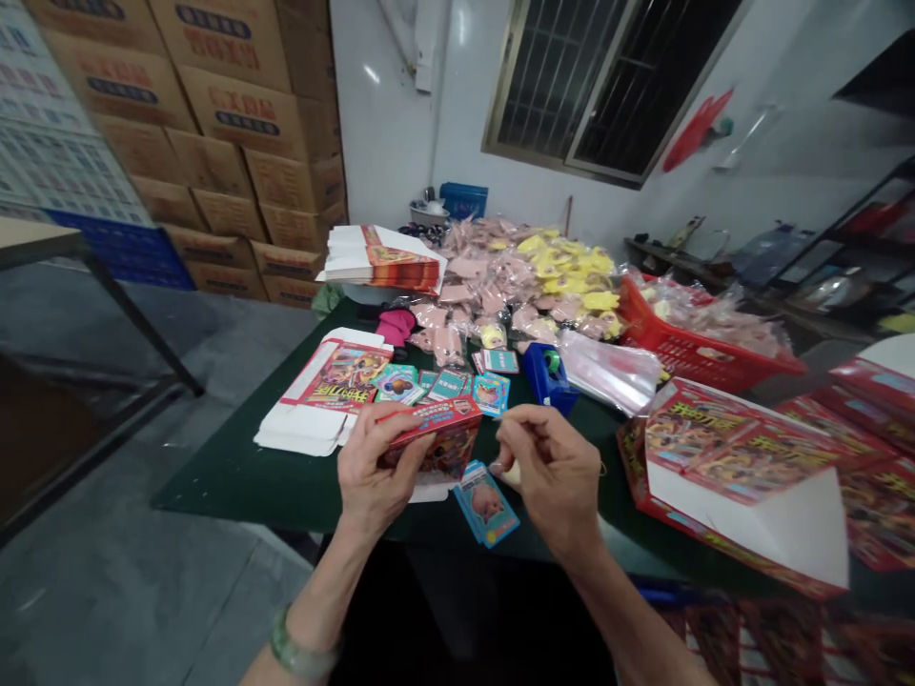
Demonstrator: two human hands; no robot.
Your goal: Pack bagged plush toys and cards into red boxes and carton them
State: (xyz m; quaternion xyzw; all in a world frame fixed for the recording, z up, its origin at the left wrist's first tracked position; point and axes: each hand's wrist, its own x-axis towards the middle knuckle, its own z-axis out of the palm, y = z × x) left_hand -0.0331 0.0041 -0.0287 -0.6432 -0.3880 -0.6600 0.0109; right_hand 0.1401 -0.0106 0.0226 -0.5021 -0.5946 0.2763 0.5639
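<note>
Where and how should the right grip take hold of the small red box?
Probably best to pinch the small red box at its right end, coming from the right. The left grip already covers its left end, while the right end juts out uncovered toward the right grip; its straight edges should suit a pinch.

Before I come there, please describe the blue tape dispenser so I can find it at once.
Find the dark green table, then the pile of bagged pink and yellow toys on its far part. On the near side of that pile, just beyond the right hand, sits the tape dispenser. Between flat cards and clear plastic sleeves, only it has a chunky blue body with a green roll.
</note>
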